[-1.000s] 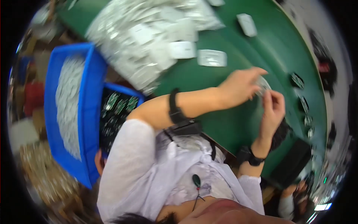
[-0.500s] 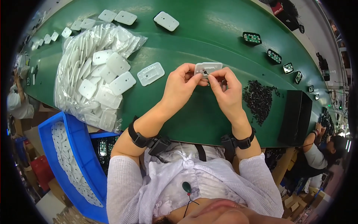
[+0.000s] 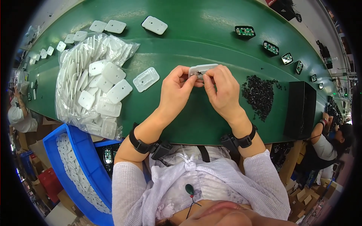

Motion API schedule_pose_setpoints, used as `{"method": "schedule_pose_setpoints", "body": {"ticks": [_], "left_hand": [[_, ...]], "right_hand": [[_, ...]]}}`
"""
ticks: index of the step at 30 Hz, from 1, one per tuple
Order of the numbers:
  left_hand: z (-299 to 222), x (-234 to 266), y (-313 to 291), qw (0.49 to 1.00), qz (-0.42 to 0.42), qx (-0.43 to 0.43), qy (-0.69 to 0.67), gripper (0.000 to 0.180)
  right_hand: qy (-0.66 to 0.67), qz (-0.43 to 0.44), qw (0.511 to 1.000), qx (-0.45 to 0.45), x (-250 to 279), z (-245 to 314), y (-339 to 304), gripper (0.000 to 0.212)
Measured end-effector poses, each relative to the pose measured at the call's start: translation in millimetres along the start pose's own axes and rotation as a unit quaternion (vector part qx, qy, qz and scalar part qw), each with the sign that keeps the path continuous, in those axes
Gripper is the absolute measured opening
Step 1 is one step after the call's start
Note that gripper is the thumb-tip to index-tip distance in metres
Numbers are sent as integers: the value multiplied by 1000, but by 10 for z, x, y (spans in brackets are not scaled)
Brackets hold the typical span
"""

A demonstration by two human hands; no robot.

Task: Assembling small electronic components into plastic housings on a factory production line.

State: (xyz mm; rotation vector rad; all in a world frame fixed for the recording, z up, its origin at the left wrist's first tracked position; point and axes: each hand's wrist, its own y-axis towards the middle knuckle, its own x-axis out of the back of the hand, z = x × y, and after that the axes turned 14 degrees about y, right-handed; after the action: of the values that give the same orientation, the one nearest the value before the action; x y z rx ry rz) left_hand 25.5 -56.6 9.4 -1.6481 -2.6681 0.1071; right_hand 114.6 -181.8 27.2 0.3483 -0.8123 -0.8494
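Observation:
My left hand (image 3: 176, 86) grips one end of a white plastic cover (image 3: 200, 69), held tilted above the green bench. At its other end is my right hand (image 3: 223, 90), thumb and fingers closed on the cover. A small black part shows on the inner side of the cover, between my fingertips; whether my fingers pinch it is hidden. Left of my hands, a second white cover (image 3: 146, 79) lies with its ribbed inner side up. A heap of small black parts (image 3: 258, 96) is spread right of my right hand.
A clear bag (image 3: 62, 86) of white covers fills the bench's left. At right stands a black box (image 3: 300, 109). Covers (image 3: 154, 25) and black cases with green circuit boards (image 3: 245, 32) line the far side. A blue bin (image 3: 90, 169) sits lower left. Other people work at both sides.
The cover in my hands has tipped, so less of its inner face shows. Both hands have shifted slightly left in the picture, and the whole view has turned a little.

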Motion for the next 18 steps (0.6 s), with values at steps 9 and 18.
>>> {"method": "schedule_pose_setpoints", "body": {"ticks": [9, 18], "left_hand": [[39, -40, 5, 999, -6, -42, -1, 6], [1, -74, -25, 981, -34, -178, 68, 6]], "right_hand": [[-82, 15, 994, 65, 33, 1, 19, 9], [33, -22, 999, -16, -22, -18, -45, 8]]}}
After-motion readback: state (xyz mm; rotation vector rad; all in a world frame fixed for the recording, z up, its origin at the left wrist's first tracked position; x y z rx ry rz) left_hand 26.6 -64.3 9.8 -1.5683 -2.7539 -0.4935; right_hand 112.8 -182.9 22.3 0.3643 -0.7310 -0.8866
